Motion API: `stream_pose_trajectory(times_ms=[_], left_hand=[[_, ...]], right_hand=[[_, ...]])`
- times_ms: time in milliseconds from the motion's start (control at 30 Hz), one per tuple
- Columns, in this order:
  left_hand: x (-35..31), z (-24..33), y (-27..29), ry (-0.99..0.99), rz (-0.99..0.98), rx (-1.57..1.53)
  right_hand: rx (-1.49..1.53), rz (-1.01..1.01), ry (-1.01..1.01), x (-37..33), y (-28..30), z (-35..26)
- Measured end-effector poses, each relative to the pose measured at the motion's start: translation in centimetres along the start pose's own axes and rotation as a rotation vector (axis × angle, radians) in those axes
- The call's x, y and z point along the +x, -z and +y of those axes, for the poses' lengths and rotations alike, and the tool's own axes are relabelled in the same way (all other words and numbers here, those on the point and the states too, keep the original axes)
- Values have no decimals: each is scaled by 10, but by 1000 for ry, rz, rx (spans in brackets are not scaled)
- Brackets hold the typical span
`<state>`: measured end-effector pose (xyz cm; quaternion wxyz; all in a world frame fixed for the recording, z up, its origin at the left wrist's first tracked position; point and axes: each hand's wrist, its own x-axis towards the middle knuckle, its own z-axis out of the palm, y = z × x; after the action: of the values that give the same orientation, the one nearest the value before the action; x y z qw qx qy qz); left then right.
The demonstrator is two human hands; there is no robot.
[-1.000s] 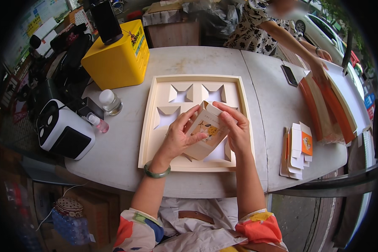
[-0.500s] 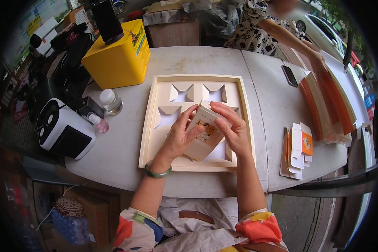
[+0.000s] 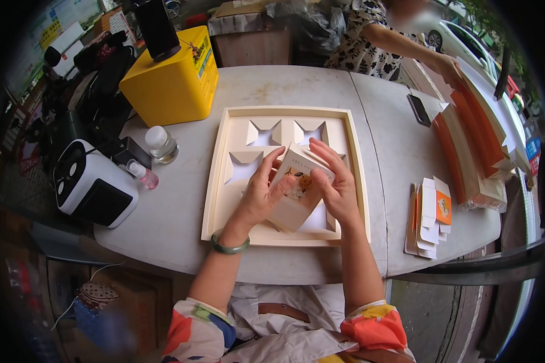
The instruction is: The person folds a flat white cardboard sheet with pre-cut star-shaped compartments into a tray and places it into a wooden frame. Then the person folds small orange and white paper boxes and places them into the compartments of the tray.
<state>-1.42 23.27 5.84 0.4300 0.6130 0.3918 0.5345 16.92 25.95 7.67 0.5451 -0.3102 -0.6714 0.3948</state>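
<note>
A small cream carton (image 3: 292, 211) with an orange floral print is held tilted between my two hands. My left hand (image 3: 261, 195) has its fingers round the carton's left side, with the thumb on the printed face. On the other side, my right hand (image 3: 340, 192) grips the right edge, its thumb near the print and its fingers over the top end. Beneath the hands lies a shallow cream tray (image 3: 214, 181) with several square recesses showing folded flaps and white bottoms. The hands and carton cover its middle recesses.
Flat cartons (image 3: 428, 219) lie at the right, near stacked orange-and-cream sheets (image 3: 469, 151) touched by a co-worker's hand (image 3: 447, 68). A phone (image 3: 418, 110) lies nearby. Left are a yellow drawer box (image 3: 169, 85), clear jar (image 3: 161, 145), pink spray bottle (image 3: 143, 175) and white-and-black machine (image 3: 97, 184).
My right fingers have shifted slightly on the carton's top end, and its upper edge looks a little more open. The co-worker's hand has moved slightly up and left by the sheets.
</note>
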Motion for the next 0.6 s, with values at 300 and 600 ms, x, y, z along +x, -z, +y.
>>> stream_pose_trajectory(times_ms=[300,600], left_hand=[[0,4,18,447,11,-527],[-7,-2,30,412,-8,-721]], right_hand=[[-556,-28,293,-1,1,-2],[-635,-131,254,-4,-5,-5]])
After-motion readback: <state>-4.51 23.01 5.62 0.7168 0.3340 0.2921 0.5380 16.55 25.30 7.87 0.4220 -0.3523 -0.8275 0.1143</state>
